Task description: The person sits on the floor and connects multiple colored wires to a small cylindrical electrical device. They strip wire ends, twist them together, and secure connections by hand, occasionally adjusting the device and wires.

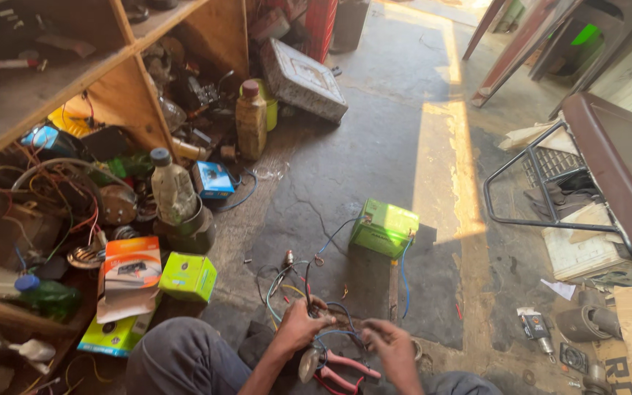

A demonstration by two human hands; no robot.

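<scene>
Both hands, left hand [303,322] and right hand [389,347], pinched the tangled wires [330,322]; green battery [384,228] beyond sat half-connected, pink pliers [345,369] idle beneath, wiring seemingly unfinished.

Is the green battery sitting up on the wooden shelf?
No, the green battery sits on the concrete floor, right of the wooden shelf, with wires leading toward the hands.

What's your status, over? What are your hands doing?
Left hand gripping wire bundle. Right hand pinching a wire end. Green battery just ahead, leads attached. Pink pliers under hands.
</scene>
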